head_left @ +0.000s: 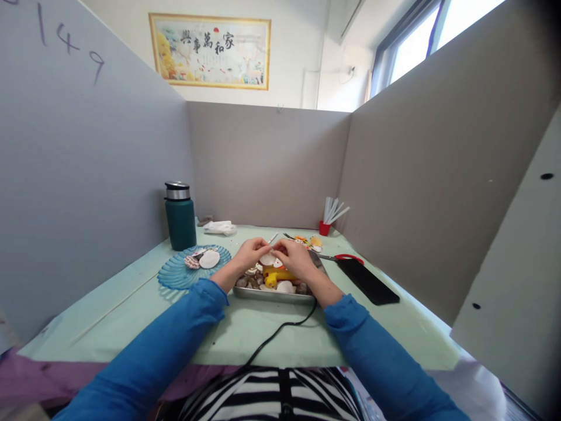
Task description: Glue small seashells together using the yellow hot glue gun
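Note:
Over a metal tray (274,297), my left hand (252,252) and my right hand (293,257) meet, fingertips pinched together. Between them is a white, flat, rounded piece (268,259), possibly a shell; its exact kind is too small to tell. Beneath the hands, the tray holds brown stones (249,283), a pale shell (286,287) and a yellow glue gun (272,279), partly hidden by the right hand. A black cord (284,325) runs from the tray's front toward the table edge.
Left stands a blue glass plate (169,275) bearing a white disc (209,259) and patterned pieces, with a green bottle (180,219) behind. Right lie red-handled scissors (349,257) and a black flat object (368,282). A red cup (324,228) holds white sticks. Grey partitions (269,164) enclose the table.

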`<state>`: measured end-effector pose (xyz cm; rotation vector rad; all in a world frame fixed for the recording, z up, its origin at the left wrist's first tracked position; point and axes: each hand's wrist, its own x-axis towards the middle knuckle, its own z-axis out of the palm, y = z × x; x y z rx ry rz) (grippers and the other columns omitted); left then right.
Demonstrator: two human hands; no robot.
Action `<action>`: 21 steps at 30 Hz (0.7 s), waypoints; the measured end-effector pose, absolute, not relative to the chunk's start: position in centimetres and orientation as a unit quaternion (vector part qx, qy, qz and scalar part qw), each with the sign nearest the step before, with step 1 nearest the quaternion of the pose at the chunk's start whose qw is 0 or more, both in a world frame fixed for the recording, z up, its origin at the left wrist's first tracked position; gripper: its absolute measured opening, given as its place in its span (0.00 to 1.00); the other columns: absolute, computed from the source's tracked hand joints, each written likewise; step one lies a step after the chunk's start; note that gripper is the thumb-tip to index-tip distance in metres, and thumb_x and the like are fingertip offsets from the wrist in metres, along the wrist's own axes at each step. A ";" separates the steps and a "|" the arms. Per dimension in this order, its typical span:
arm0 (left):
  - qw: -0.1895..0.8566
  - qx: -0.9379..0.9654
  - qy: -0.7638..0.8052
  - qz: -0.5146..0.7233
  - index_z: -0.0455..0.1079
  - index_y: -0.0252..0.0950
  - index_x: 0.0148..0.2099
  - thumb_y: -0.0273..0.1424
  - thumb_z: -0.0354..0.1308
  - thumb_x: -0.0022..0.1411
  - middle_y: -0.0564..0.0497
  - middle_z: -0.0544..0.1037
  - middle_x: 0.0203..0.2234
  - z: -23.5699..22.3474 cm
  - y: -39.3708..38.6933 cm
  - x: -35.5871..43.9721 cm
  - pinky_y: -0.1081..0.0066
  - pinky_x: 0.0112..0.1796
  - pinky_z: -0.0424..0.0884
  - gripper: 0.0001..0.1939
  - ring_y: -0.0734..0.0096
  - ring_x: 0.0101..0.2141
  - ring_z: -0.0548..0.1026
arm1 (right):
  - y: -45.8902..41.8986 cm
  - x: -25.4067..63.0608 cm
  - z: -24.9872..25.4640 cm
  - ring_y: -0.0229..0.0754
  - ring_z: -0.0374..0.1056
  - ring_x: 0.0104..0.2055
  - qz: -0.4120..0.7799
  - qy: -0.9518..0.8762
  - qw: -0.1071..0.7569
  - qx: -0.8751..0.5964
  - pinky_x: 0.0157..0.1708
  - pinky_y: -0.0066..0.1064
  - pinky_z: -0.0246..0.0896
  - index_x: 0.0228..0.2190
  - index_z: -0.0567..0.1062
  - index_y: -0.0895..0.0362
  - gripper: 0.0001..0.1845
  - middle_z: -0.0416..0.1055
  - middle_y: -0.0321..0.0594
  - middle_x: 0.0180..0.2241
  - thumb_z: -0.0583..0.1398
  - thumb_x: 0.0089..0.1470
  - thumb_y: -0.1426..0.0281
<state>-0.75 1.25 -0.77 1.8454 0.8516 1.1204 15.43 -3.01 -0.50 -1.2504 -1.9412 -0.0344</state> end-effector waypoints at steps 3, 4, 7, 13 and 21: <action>0.403 0.727 0.337 0.442 0.66 0.31 0.30 0.40 0.60 0.50 0.55 0.70 0.20 -0.6 1.0 -0.8 0.78 0.21 0.65 0.15 0.77 0.22 0.68 | -3.1 15.4 -0.5 0.37 0.68 0.32 -0.010 -0.770 0.408 -0.490 0.33 0.27 0.56 0.32 0.75 0.56 0.05 0.75 0.38 0.30 0.60 0.53 0.69; 0.406 0.726 0.337 0.441 0.66 0.31 0.30 0.40 0.60 0.50 0.55 0.70 0.20 -0.6 0.9 -0.8 0.78 0.21 0.65 0.15 0.77 0.22 0.68 | -3.1 15.4 -0.5 0.37 0.68 0.32 -0.011 -0.770 0.408 -0.491 0.33 0.27 0.56 0.32 0.75 0.56 0.05 0.75 0.38 0.30 0.60 0.53 0.69; 0.419 0.720 0.337 0.439 0.66 0.31 0.30 0.41 0.61 0.50 0.55 0.70 0.20 -0.6 0.9 -0.8 0.78 0.21 0.66 0.16 0.77 0.22 0.69 | -3.1 15.4 -0.5 0.38 0.68 0.31 -0.010 -0.768 0.411 -0.492 0.33 0.28 0.56 0.32 0.75 0.56 0.05 0.75 0.38 0.30 0.60 0.53 0.68; 0.437 0.720 0.306 0.443 0.67 0.33 0.40 0.41 0.62 0.49 0.51 0.74 0.25 -0.8 1.2 -0.8 0.75 0.22 0.70 0.19 0.72 0.26 0.73 | -2.9 15.5 -0.6 0.38 0.68 0.33 -0.013 -0.763 0.420 -0.491 0.34 0.28 0.56 0.33 0.74 0.56 0.06 0.75 0.38 0.31 0.59 0.54 0.68; 0.413 0.735 0.300 0.447 0.68 0.32 0.40 0.39 0.62 0.49 0.53 0.73 0.22 -0.6 1.0 -0.9 0.77 0.22 0.67 0.18 0.75 0.24 0.71 | -2.9 15.5 -0.6 0.38 0.68 0.32 -0.014 -0.761 0.422 -0.492 0.32 0.27 0.55 0.32 0.74 0.56 0.07 0.75 0.38 0.30 0.59 0.54 0.67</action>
